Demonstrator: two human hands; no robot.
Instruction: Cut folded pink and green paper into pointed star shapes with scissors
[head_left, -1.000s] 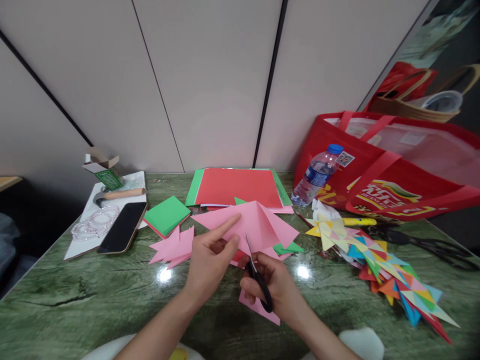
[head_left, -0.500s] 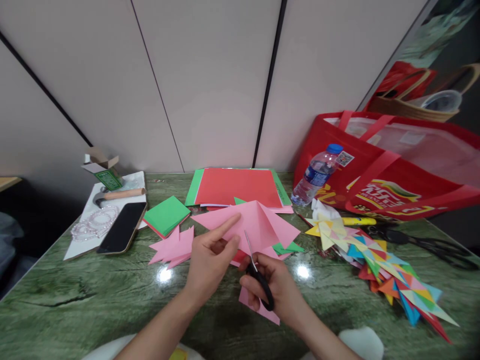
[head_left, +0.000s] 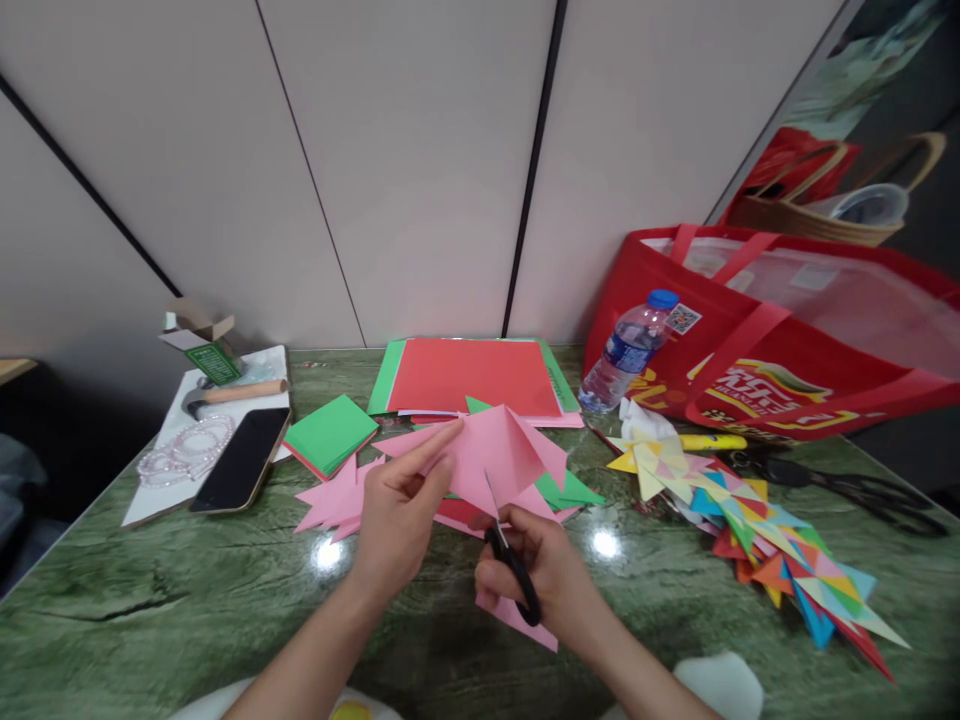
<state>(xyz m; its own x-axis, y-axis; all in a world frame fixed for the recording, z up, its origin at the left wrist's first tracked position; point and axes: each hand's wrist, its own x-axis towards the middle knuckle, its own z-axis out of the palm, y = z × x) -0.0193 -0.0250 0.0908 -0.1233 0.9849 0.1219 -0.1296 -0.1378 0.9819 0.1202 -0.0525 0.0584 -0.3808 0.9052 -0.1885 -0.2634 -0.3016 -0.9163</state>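
Note:
My left hand [head_left: 401,515] pinches a folded sheet of pink paper [head_left: 487,450] at its left side, index finger stretched along it. Black-handled scissors [head_left: 516,575] are in my right hand [head_left: 544,565], with thumb and fingers at the loops. Their blades point up and away, lying against the lower part of the pink paper; whether they are parted I cannot tell. Beneath the held sheet lie more pink and green pieces [head_left: 566,490]. Cut pink pieces [head_left: 341,497] rest left of my left hand. A pink scrap [head_left: 517,622] lies under my right hand.
Behind is a stack of coloured paper [head_left: 476,375]. On the left are green squares [head_left: 330,435], a phone [head_left: 244,460], a hammer [head_left: 240,392] and a small box [head_left: 206,345]. To the right stand a water bottle [head_left: 626,350], a red bag [head_left: 750,340] and folded paper stars [head_left: 780,540].
My left hand has shifted a little to the left. The pink paper has turned and its right corner has drawn inward. The scissors remain at its lower part.

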